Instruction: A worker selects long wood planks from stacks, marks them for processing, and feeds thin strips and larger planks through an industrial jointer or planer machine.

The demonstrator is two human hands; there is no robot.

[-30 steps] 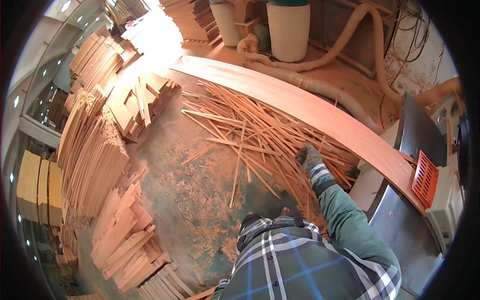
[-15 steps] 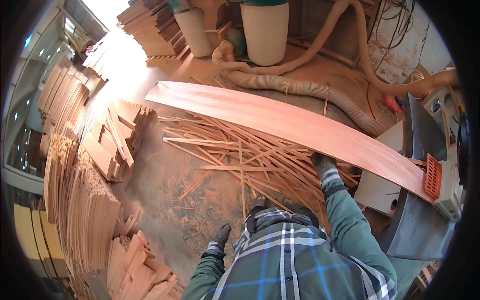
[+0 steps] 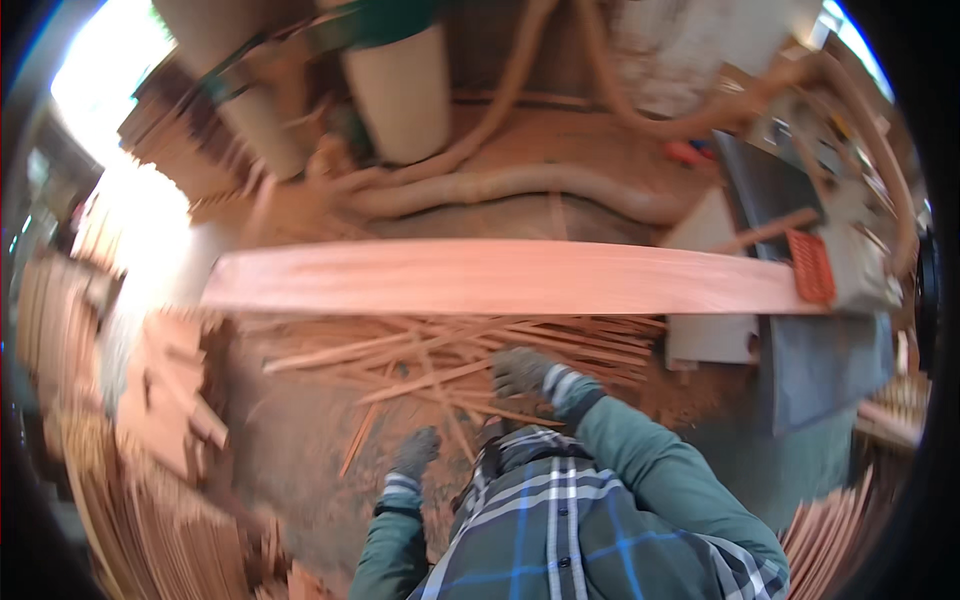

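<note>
A long reddish wooden board (image 3: 500,277) lies across the middle of the view, its right end on the grey machine table (image 3: 810,360). Below it a heap of thin wood strips (image 3: 450,370) covers the floor. My right hand (image 3: 520,370), in a grey glove, hangs above the strips just under the board, fingers curled, with nothing visibly held. My left hand (image 3: 415,452), also gloved, hangs low beside my plaid shirt and holds nothing. The picture is blurred.
Stacks of cut wood pieces (image 3: 160,400) stand along the left. Thick dust hoses (image 3: 520,185) and round dust collector bags (image 3: 400,90) lie behind the board. An orange guard (image 3: 812,266) sits on the machine. More strips (image 3: 830,530) lean at lower right.
The view has swung so the board now runs level across the frame. My right hand has come away from the board's edge. My left hand has risen slightly beside my body.
</note>
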